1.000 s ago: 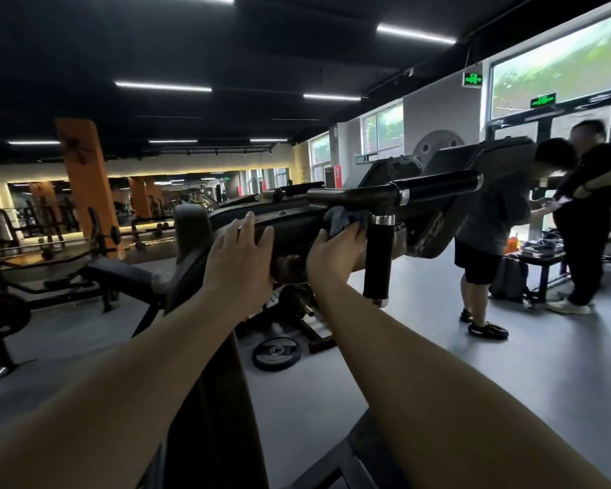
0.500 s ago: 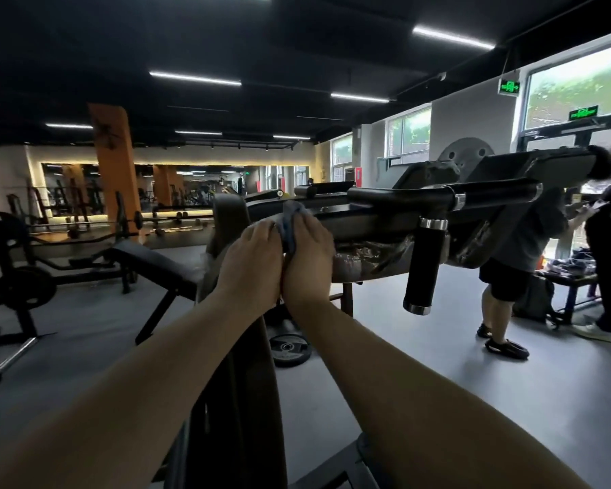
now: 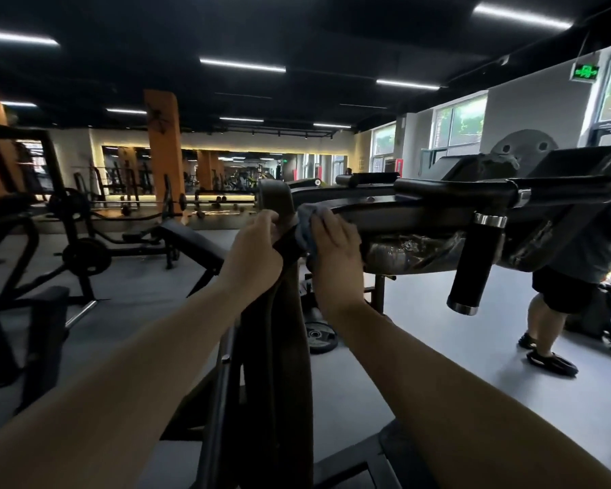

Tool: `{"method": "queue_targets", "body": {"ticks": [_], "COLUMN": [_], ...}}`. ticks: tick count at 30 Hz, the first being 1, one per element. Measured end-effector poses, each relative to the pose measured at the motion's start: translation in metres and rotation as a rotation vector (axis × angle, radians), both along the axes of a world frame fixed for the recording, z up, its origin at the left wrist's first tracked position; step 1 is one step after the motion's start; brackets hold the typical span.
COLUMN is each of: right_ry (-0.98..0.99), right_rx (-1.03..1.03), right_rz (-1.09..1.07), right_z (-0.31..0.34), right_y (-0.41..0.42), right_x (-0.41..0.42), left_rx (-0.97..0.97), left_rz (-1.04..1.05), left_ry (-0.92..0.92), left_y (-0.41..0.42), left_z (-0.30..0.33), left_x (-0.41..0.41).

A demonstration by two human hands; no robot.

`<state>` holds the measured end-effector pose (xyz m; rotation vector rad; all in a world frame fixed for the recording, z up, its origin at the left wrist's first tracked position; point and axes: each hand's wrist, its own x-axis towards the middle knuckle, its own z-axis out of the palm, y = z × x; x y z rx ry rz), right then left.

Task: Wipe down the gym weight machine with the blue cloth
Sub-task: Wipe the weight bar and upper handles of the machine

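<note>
The dark weight machine fills the middle of the view, with a horizontal arm (image 3: 410, 215) running right and an upright frame post (image 3: 276, 347) below my hands. My right hand (image 3: 336, 241) presses the blue cloth (image 3: 306, 224) against the left end of that arm, where it meets the post. My left hand (image 3: 254, 248) grips the top of the post just left of the cloth. A black grip handle (image 3: 477, 262) hangs down from the arm further right.
A person (image 3: 561, 287) in dark shorts stands at the right behind the machine arm. A weight plate (image 3: 320, 335) lies on the floor beyond the post. Benches and racks (image 3: 96, 238) crowd the left side. Grey floor lies open to the right front.
My right hand has slid the cloth leftward along the arm, away from the hanging handle, to the joint with the post. My left hand stays on the post top.
</note>
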<state>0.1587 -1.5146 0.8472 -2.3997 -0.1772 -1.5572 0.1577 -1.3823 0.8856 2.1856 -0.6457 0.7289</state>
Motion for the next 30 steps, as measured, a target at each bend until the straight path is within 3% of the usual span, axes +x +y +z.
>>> {"method": "queue_targets", "body": {"ticks": [8,13,20,30], "right_ry": [0.061,0.1,0.039,-0.084], "right_rx": [-0.385,-0.19,-0.031,0.111], "right_rz": [0.168,0.239,0.192,0.08], "right_z": [-0.048,-0.049,-0.031,0.015], "right_y": [0.013,-0.005,-0.056,-0.159], "right_x": [-0.001,-0.022,-0.081,-0.147], "left_rx": [0.137,0.21,0.367,0.31], "left_rz": [0.031,-0.043,-0.247,-0.502], "left_ry": [-0.056,-0.014,-0.112,-0.232], "left_y": [0.018,0.007,-0.049,-0.159], "left_z": [-0.009,-0.012,-0.002,0.035], "left_x": [-0.017,-0.029,-0.051,-0.087]}}
